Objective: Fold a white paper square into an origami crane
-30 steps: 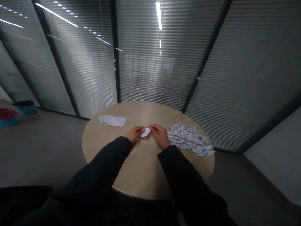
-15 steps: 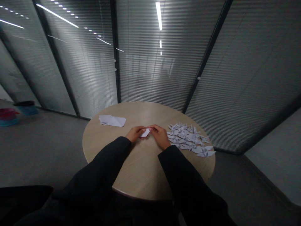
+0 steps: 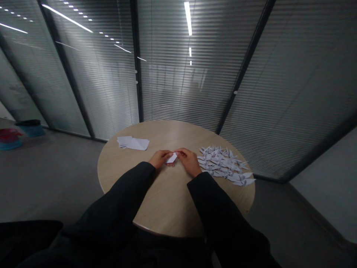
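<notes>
A small folded piece of white paper (image 3: pixel 171 158) lies between my two hands on the round wooden table (image 3: pixel 167 201). My left hand (image 3: pixel 159 158) pinches its left side with curled fingers. My right hand (image 3: pixel 189 160) grips its right side, fingers bent over the paper. Both arms wear dark sleeves. A pile of several folded white paper cranes (image 3: pixel 224 165) lies just right of my right hand. A short stack of flat white paper sheets (image 3: pixel 132 143) sits at the table's far left.
Glass walls with closed blinds (image 3: pixel 195 74) stand behind the table. Grey floor surrounds it. A blue and red bin (image 3: pixel 16 132) sits on the floor at the far left.
The hands have barely shifted; the paper between them looks pressed slightly tighter. Everything else on the table is unmoved.
</notes>
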A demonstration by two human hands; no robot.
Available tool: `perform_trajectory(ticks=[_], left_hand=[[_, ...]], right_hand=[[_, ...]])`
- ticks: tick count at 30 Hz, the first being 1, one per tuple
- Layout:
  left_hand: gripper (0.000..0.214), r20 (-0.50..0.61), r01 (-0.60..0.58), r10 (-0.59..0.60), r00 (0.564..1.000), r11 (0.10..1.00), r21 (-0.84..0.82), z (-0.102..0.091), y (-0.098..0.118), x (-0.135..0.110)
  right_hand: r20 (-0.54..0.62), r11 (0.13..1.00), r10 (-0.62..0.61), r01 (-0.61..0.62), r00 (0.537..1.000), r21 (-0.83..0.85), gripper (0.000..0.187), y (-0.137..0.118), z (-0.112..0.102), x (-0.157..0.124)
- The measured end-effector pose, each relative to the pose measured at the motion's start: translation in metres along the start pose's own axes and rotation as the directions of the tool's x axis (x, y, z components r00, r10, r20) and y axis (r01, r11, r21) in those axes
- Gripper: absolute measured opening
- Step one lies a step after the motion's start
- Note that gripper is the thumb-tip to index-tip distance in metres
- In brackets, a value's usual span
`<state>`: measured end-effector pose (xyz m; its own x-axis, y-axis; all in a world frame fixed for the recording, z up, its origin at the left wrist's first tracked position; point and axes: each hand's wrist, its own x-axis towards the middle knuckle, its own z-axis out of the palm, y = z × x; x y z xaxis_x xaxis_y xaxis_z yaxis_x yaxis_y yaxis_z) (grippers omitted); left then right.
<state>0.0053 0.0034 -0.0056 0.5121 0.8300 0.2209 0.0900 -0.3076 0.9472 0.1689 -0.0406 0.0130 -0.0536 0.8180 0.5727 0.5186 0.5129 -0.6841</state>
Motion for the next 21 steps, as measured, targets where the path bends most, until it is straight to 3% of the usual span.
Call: perform_trajectory(ticks=[9,21], left_hand=[[0.039,-0.006,0.066,-0.066,0.998,0.996,-0.065,0.0012,0.0023,0.0],[0.04,-0.029,0.127,-0.127,0.992,0.992,0.018,0.0002,0.0098,-0.003]], right_hand=[[-0.023,1.0,-0.013,0.013,1.0,0.006,0.021,0.0026,0.0005,-0.0004],[-0.027,0.999,-0.014,0.015,1.0,0.028,0.021,0.0021,0.0002,0.0001]])
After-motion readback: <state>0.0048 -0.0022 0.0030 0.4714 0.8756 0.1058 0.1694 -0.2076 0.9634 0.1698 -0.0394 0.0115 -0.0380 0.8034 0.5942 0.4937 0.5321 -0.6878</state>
